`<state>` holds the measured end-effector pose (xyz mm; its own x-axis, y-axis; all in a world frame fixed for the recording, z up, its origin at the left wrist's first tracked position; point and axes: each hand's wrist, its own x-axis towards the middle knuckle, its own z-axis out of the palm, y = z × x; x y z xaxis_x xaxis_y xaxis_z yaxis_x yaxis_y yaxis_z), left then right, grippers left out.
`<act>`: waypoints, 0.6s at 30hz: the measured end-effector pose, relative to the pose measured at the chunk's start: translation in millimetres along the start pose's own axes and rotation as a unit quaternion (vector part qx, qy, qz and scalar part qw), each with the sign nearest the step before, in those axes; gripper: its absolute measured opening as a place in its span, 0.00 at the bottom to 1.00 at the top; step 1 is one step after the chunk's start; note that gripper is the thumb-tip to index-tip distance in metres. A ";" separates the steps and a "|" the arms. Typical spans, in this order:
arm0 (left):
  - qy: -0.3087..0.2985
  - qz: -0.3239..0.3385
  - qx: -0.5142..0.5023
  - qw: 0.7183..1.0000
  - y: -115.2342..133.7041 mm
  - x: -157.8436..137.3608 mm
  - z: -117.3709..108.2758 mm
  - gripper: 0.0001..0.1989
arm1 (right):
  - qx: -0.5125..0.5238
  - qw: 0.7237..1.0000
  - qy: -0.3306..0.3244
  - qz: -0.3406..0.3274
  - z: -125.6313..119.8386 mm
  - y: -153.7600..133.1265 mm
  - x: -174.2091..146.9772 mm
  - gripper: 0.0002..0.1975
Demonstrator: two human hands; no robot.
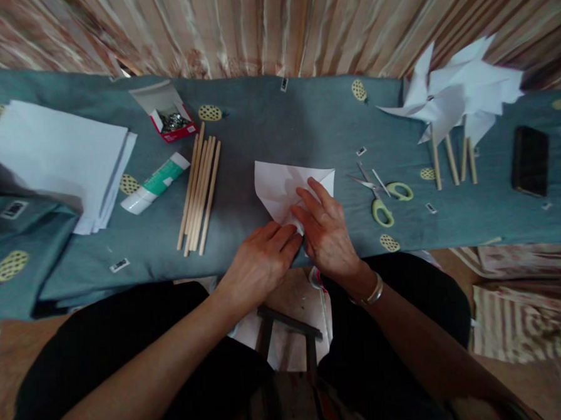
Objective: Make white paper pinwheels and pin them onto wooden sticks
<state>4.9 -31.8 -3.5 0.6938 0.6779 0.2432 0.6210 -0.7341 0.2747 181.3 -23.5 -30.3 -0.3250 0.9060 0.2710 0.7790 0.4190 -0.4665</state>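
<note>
A folded piece of white paper (279, 182) lies on the cloth in front of me, its lower part narrowing under my fingers. My left hand (267, 258) has its fingers bent and pressed together on the paper's near corner. Across the paper's right side rests my right hand (326, 232), fingers spread and some of them touching the sheet. Fingertips of both hands meet near that corner and partly hide it. Just right of the paper are scissors (378, 195) with green handles, blades parted. Several wooden sticks (199, 189) lie to the left.
On the left are stacked white sheets (61, 152), a green-and-white tube (155, 182) and an opened red box (178, 129) of small metal pieces. Paper pinwheels (462, 94) on sticks and a black phone (530, 160) lie right. The blue-green cloth (304, 121) ends at my knees.
</note>
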 end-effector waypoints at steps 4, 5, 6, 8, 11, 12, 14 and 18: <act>0.005 0.001 0.011 1.000 -0.2 2.7 1.7 0.10 | 0.038 0.999 0.008 0.001 -9.3 4.1 2.4 0.19; 0.003 0.000 0.011 1.000 0.0 3.2 1.7 0.09 | 0.049 0.999 0.016 0.000 -12.8 6.6 3.7 0.19; 0.000 -0.002 0.010 1.000 0.2 3.7 1.3 0.09 | 0.057 0.998 0.026 0.002 -16.3 9.9 5.6 0.20; -0.009 -0.004 0.008 1.000 0.7 4.3 0.2 0.07 | 0.053 0.997 0.047 0.018 -22.7 18.6 11.3 0.20; -0.017 -0.005 0.005 1.000 0.6 4.3 -0.8 0.06 | 0.013 0.996 0.070 0.055 -27.7 34.3 23.3 0.21; -0.019 -0.005 0.004 1.000 0.3 4.1 -0.7 0.06 | 0.005 0.996 0.068 0.060 -28.0 39.2 27.4 0.21; -0.020 -0.005 0.000 1.000 -0.6 3.6 0.1 0.06 | -0.002 0.997 0.054 0.058 -27.5 46.7 34.3 0.22; -0.020 -0.004 -0.005 1.000 -2.7 2.4 0.1 0.09 | -0.009 0.998 0.036 0.045 -29.1 51.6 40.6 0.20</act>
<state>4.9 -28.1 -3.8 0.7031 0.6816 0.2026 0.6229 -0.7279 0.2867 223.9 33.2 -18.8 -0.2134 0.9334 0.2887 0.8130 0.3335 -0.4772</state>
